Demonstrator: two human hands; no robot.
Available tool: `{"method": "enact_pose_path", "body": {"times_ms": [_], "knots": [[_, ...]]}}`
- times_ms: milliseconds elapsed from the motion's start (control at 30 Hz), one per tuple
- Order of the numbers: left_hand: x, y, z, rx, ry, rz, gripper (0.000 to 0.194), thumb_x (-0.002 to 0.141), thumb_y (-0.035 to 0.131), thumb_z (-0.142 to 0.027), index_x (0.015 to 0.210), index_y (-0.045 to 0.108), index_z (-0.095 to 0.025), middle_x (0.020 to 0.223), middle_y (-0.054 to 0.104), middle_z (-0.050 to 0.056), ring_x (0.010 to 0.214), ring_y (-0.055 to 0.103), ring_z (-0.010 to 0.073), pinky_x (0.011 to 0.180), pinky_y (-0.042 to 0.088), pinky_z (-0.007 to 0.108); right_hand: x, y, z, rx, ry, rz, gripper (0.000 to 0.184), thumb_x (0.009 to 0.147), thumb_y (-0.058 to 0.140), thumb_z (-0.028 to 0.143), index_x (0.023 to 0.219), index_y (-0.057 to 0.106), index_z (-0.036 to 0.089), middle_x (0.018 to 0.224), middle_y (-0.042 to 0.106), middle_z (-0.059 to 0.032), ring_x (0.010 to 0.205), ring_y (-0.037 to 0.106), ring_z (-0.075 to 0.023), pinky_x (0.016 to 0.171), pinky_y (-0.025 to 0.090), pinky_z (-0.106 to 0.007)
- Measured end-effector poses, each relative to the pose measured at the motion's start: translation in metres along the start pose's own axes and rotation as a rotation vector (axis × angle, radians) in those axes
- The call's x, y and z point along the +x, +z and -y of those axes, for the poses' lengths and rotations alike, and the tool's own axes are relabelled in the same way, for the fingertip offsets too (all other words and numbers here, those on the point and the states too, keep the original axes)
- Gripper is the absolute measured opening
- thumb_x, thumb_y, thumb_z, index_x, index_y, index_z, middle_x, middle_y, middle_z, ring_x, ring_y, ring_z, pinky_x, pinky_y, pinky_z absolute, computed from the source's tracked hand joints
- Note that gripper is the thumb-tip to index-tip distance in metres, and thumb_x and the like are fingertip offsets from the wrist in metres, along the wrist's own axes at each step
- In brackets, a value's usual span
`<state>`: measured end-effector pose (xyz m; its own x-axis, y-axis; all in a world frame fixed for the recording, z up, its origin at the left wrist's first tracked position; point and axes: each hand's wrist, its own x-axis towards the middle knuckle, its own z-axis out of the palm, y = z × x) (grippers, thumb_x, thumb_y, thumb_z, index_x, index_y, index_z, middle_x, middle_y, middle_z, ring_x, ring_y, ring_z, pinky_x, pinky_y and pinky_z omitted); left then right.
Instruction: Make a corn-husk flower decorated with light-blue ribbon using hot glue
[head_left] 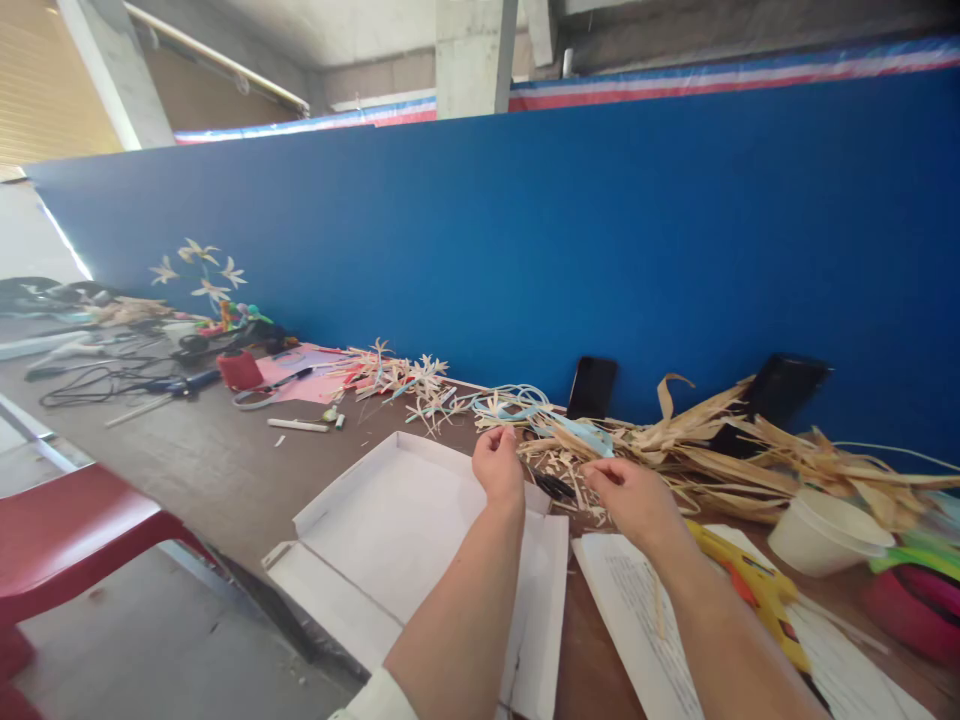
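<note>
My left hand (pixel 498 466) is raised over the far right edge of an open white cardboard box (pixel 390 500), its fingers curled into a pinch. Whatever it may hold is too small to make out. To the right, my right hand (pixel 628 496) also pinches, thumb against fingers, above light scraps (pixel 564 466); its contents cannot be made out either. Between the hands lies a dark-handled tool (pixel 553 484), partly hidden. Dried corn husks (pixel 705 450) spread behind my right hand. Small pale husk flowers (pixel 427 378) lie in a cluster beyond the box.
A yellow glue gun (pixel 757 590) rests on printed sheets (pixel 630 600) beside my right forearm. Right of it stand a white cup (pixel 829 530) and a pink roll (pixel 911 605). Two phones, one upright (pixel 592 388), lean on the blue partition (pixel 450 250). A red chair (pixel 82 530) is at left.
</note>
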<state>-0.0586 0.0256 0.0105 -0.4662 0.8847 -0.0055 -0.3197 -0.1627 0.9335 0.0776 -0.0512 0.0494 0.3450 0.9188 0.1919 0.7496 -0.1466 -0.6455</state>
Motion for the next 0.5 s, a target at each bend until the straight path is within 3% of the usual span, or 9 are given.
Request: {"method": "enact_pose_path", "body": {"times_ms": [133, 300, 400, 500], "knots": [[0.004, -0.001, 0.003, -0.044, -0.016, -0.057, 0.022, 0.068, 0.061, -0.032, 0.079, 0.063, -0.012, 0.074, 0.063, 0.004, 0.071, 0.056, 0.0139, 0.072, 0.043, 0.028, 0.014, 0.003, 0.013, -0.226, -0.011, 0.143, 0.027, 0.077, 0.047, 0.039, 0.084, 0.070, 0.026, 0.076, 0.069, -0.0015, 0.070, 0.060, -0.0175, 0.059, 0.038, -0.026], [0.008, 0.000, 0.009, -0.057, -0.019, -0.077, 0.020, 0.071, 0.059, -0.032, 0.079, 0.062, -0.013, 0.073, 0.062, 0.003, 0.069, 0.056, 0.0138, 0.071, 0.044, 0.028, 0.020, 0.028, 0.018, -0.356, -0.006, 0.280, 0.023, 0.071, 0.056, 0.042, 0.062, 0.068, 0.025, 0.070, 0.067, -0.0055, 0.066, 0.059, -0.0211, 0.054, 0.036, -0.029], [-0.004, 0.003, 0.008, 0.021, 0.041, 0.052, 0.017, 0.073, 0.058, -0.030, 0.079, 0.062, -0.014, 0.073, 0.062, 0.003, 0.070, 0.056, 0.0144, 0.070, 0.043, 0.028, 0.023, 0.040, 0.016, -0.367, -0.039, 0.341, 0.028, 0.075, 0.052, 0.035, 0.056, 0.066, 0.022, 0.059, 0.064, -0.0058, 0.058, 0.058, -0.0184, 0.052, 0.036, -0.027], [-0.027, 0.007, 0.000, 0.161, 0.246, 0.239, 0.011, 0.075, 0.057, -0.025, 0.080, 0.064, -0.017, 0.080, 0.061, 0.003, 0.075, 0.055, 0.0142, 0.072, 0.042, 0.027, 0.029, 0.044, 0.010, -0.382, -0.105, 0.367, 0.025, 0.073, 0.052, 0.021, 0.052, 0.065, 0.018, 0.051, 0.062, -0.0068, 0.053, 0.057, -0.0173, 0.052, 0.037, -0.027]]}}
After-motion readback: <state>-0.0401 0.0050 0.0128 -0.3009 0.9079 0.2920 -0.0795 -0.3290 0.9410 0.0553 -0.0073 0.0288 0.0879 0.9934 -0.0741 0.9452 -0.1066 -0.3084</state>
